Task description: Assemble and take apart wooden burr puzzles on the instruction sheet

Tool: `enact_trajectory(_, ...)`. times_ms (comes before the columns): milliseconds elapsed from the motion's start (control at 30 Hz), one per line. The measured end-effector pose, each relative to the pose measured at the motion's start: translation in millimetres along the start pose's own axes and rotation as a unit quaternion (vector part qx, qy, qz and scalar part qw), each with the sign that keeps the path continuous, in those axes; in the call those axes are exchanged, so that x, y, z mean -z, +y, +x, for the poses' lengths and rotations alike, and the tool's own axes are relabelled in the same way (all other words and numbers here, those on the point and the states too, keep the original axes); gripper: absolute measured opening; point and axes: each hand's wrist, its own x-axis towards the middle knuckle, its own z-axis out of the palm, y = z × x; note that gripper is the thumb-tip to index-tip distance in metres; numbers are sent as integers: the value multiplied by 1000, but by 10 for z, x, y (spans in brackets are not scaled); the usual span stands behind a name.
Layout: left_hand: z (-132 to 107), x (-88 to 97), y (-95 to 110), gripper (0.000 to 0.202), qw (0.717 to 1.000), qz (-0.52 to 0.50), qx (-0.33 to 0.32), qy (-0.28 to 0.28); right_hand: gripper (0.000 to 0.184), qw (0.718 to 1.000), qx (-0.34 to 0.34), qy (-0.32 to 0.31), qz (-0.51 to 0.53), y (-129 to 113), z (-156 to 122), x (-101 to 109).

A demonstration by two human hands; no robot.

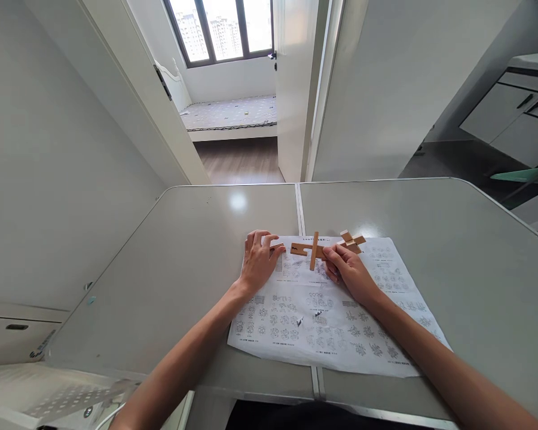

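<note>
Interlocking of notched wooden bars, performed over a white paper sheet printed with rows of small line diagrams, which serves as the landmark. The right hand, above the sheet's far part and right of its middle, has thumb and fingers clamped on one end of a flat brown wooden bar with a cut-out and a black mark. A narrow, lighter brown wooden stick stands across this bar near the sheet's far edge; whether it is seated in the cut-out cannot be told. The left hand lies at the sheet's far left corner, fingers bent and slightly spread; a short brown wooden piece shows beside the thumb tip, and whether it is gripped cannot be told. A cross-shaped cluster of light and dark wooden blocks sits at the sheet's far edge, just beyond the right hand. The step in hand appears to be the fitting of the crossed pair. The next move seems to call for a steady right grip, with the left piece turned to match an open notch.
</note>
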Motion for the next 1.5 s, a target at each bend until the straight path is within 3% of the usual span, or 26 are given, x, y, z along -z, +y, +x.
enact_trajectory(100, -19, 57, 61, 19, 996, -70, -63, 1, 49, 1000, 6, -8, -10, -2, -9, 3)
enact_trajectory(200, -58, 106, 139, 22, 984, -124, -119, -37, 47, 999, 19, -25, -19, -15, -22, 0)
enact_trajectory(567, -108, 77, 178, 28, 973, -83, -178, -118, 48, 995, 10, -102, 6, 2, -33, -8)
enact_trajectory(933, -101, 81, 183, 18, 962, -101, -189, -170, 48, 992, 14, -122, -35, -75, -48, -32)
enact_trajectory(1500, -92, 116, 208, 13, 957, -104, -205, -178, 49, 987, 25, -151, -56, -45, -41, -8)
